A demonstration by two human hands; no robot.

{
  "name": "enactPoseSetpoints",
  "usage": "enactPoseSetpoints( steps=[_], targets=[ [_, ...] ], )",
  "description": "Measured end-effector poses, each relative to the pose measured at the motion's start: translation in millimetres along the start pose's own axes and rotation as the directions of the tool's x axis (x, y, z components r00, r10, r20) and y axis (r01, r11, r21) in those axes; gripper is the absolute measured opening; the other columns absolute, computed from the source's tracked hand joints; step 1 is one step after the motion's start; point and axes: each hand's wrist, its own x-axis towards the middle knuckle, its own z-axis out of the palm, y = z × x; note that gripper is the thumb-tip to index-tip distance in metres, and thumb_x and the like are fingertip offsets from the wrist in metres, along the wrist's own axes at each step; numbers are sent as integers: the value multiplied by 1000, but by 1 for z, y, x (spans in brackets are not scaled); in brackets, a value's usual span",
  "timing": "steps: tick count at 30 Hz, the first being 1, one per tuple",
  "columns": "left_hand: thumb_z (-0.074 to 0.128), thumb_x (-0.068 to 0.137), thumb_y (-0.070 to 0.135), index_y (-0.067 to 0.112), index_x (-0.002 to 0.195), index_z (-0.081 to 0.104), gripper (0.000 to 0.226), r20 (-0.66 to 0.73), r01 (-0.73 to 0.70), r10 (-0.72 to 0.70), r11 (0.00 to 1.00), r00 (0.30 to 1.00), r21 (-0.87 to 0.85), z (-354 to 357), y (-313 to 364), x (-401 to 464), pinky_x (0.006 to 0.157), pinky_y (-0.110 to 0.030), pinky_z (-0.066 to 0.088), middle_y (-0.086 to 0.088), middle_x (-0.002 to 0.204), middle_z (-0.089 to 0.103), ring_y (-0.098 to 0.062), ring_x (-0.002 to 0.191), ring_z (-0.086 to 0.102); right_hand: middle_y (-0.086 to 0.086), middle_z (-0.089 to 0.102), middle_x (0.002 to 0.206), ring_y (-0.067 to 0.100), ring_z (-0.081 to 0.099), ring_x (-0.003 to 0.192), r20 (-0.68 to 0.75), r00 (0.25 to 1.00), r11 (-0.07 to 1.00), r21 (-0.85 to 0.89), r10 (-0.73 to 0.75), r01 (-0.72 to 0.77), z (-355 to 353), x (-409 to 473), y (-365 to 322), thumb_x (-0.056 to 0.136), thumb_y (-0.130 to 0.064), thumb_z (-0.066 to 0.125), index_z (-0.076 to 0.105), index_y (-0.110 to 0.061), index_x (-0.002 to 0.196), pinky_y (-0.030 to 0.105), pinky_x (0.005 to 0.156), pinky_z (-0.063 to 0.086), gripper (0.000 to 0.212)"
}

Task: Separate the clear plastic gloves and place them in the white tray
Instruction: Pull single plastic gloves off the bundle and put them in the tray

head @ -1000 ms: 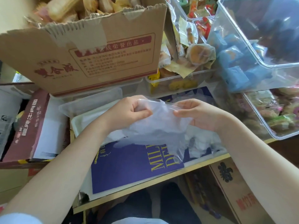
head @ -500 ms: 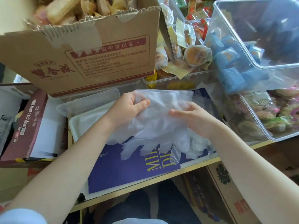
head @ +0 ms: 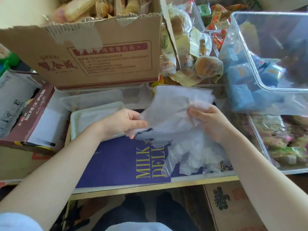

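A clear plastic glove (head: 173, 105) is held up in front of me, cuff end tilted up and to the right. My right hand (head: 211, 124) pinches its right side. My left hand (head: 123, 123) grips its lower left edge with thumb and fingers. Below the glove a heap of more clear gloves (head: 191, 155) lies on a purple box lid (head: 120, 160). The white tray (head: 83, 117) sits just left of my left hand, partly hidden by my wrist.
A torn cardboard box (head: 100, 55) of wrapped snacks stands behind the tray. Clear bins (head: 266, 64) with blue packets and sweets fill the right side. A brown carton (head: 38, 117) lies at left. The wooden table edge (head: 150, 189) runs near my lap.
The glove has been lifted and swung to the right, away from the tray. My left hand slid from its top edge to its lower left edge. My right hand rose slightly.
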Motion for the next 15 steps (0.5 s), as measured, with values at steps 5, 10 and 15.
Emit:
enactPoseSetpoints(
  steps=[5, 10, 15],
  targets=[
    [63, 86, 26, 27, 101, 63, 14, -29, 84, -82, 992, 996, 89, 16, -8, 8, 83, -16, 43, 14, 102, 68, 2, 92, 61, 4, 70, 79, 17, 64, 73, 12, 996, 984, -152, 93, -90, 0, 2, 13, 86, -2, 61, 67, -9, 86, 30, 73, 51, 9],
    [56, 91, 19, 22, 97, 64, 10, -323, -83, 32, 986, 946, -147, 53, -4, 24, 78, -15, 45, 8, 96, 67, 0, 84, 62, 7, 60, 69, 17, 53, 65, 71, 989, 969, -225, 126, -107, 8, 1, 27, 88, -4, 60, 64, -7, 77, 27, 67, 44, 12],
    [51, 95, 13, 24, 94, 62, 16, -512, -117, -37, 957, 858, -266, 76, -18, 28, 82, -27, 46, 2, 97, 68, -14, 91, 62, -3, 57, 62, 6, 50, 55, 106, 982, 978, -150, 159, -142, 4, -3, 34, 89, -6, 58, 62, -11, 80, 16, 55, 40, 11]
  ],
)
